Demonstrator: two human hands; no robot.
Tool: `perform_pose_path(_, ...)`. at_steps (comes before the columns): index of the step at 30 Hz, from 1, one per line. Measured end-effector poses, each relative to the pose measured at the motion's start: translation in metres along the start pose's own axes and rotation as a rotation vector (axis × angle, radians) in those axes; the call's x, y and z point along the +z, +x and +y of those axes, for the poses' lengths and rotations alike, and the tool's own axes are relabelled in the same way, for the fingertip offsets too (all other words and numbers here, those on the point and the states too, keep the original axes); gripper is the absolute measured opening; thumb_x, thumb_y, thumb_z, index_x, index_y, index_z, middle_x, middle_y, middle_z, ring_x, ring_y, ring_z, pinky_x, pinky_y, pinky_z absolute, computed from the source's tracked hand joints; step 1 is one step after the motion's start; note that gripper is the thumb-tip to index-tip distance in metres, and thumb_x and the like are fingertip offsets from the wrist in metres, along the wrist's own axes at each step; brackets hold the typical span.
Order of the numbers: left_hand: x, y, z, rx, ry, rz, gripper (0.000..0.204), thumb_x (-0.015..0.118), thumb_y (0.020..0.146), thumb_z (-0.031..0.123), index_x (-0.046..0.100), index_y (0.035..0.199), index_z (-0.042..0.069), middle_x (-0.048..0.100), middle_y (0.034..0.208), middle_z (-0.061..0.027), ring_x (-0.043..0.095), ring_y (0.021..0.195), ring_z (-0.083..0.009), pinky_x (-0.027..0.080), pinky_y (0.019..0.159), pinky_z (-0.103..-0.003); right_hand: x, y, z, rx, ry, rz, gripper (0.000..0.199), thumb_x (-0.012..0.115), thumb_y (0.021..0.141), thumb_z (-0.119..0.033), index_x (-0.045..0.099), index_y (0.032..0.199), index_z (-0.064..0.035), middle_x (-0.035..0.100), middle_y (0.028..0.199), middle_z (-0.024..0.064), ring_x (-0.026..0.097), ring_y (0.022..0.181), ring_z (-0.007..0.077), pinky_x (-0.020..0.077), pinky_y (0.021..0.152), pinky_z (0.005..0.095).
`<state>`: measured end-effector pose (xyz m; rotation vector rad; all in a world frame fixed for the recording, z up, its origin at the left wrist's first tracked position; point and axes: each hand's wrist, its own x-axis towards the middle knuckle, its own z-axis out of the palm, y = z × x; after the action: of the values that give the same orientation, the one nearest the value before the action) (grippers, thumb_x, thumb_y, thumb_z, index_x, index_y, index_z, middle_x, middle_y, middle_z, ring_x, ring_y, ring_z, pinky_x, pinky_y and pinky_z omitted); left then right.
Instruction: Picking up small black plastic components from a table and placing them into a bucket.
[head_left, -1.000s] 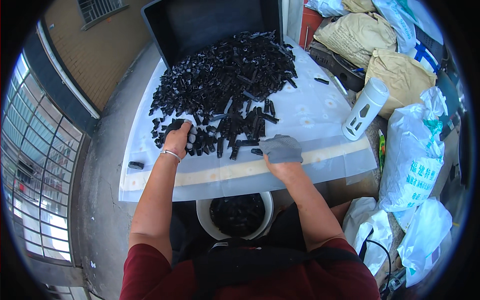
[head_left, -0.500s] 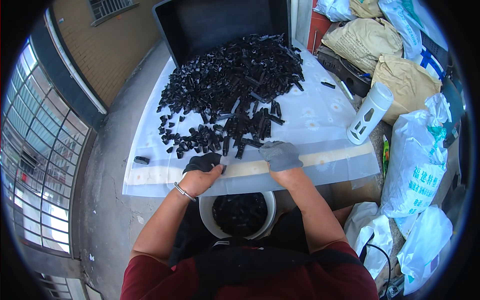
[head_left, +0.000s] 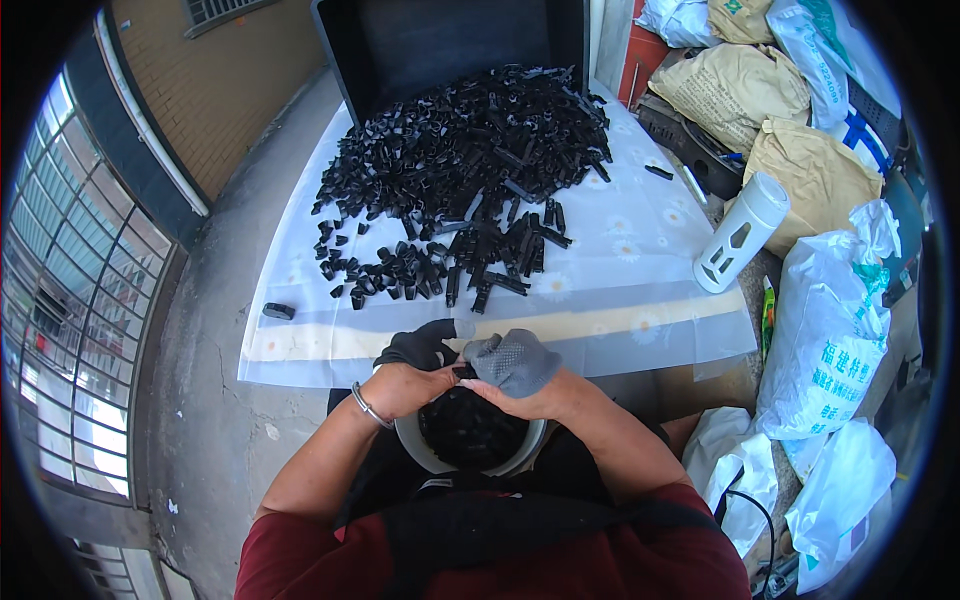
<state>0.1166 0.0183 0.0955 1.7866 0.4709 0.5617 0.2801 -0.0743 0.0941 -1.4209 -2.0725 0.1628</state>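
Hands come together right over the round white plastic bucket (head_left: 415,455) that sits in the person's lap, its hollow already dark with small black plastic pieces (head_left: 468,430). The left hand (head_left: 412,368), in a black glove with a metal bangle at the wrist, and the right hand (head_left: 520,372), in a grey knitted glove, are cupped toward each other above the rim. Both look curled inward as if around a handful, but whether either grip is truly closed on pieces I cannot tell; the palms face down and hide what they carry.

To do this well, I would judge that the hands should stay low and centred over the bucket mouth, then loosen together, so nothing bounces off the rim onto the lap or floor.

Just beyond the hands lies the tabletop, covered with a pale plastic sheet printed with daisies (head_left: 620,300). On it a loose scatter of the same black parts thickens into a large heap of black plastic parts (head_left: 470,150) toward the far edge, where a black rectangular crate (head_left: 450,40) stands. One stray black piece (head_left: 278,311) lies apart at the left.

A white cylindrical bottle with cut-outs (head_left: 740,232) stands at the right edge; sacks (head_left: 825,330) crowd behind. The bucket's near wall, the fingertips and the crate's top are hidden or cut off.
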Motion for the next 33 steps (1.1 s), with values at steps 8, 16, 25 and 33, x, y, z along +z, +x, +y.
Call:
perform_pose_path(8,0.021,-0.014,-0.011,-0.398,-0.186,0.271,0.036,0.047,0.09,0.037,0.059,0.088,0.004,0.054,0.068,-0.0006,0.046,0.058,-0.0059,0.038,0.051,-0.022,0.012,0.006,-0.004,0.057,0.109,0.103,0.024,0.06,0.08,-0.022,0.056,0.089,-0.001,0.058,0.079,0.012,0.055,0.069,0.03,0.0427,0.063,0.0377)
perform_pose_path(16,0.011,-0.011,-0.013,-0.246,0.0,0.261,0.042,0.039,0.093,0.034,0.053,0.072,0.001,0.046,0.053,-0.0018,0.041,0.049,-0.0113,0.036,0.047,-0.028,-0.008,0.001,-0.001,0.026,-0.086,0.058,0.02,0.056,0.082,-0.022,0.059,0.079,-0.0033,0.058,0.073,0.0114,0.055,0.069,0.0297,0.0432,0.061,0.0389)
perform_pose_path(25,0.018,-0.012,-0.006,0.039,0.464,0.21,0.029,0.036,0.09,0.018,0.054,0.074,0.001,0.055,0.067,-0.022,0.052,0.066,-0.0424,0.04,0.058,-0.046,0.014,0.002,-0.006,-0.087,-0.221,0.08,0.01,0.055,0.074,-0.017,0.059,0.078,-0.0079,0.057,0.07,0.0088,0.056,0.067,0.028,0.0434,0.058,0.0406)
perform_pose_path(33,-0.019,-0.013,-0.007,-0.364,0.163,0.238,0.018,0.059,0.081,0.015,0.055,0.091,0.001,0.056,0.066,-0.0035,0.051,0.056,-0.0112,0.042,0.052,-0.027,-0.002,0.01,0.016,0.139,-0.123,-0.036,0.031,0.055,0.081,-0.032,0.061,0.09,-0.0035,0.062,0.086,0.0138,0.057,0.08,0.0321,0.0453,0.073,0.039)
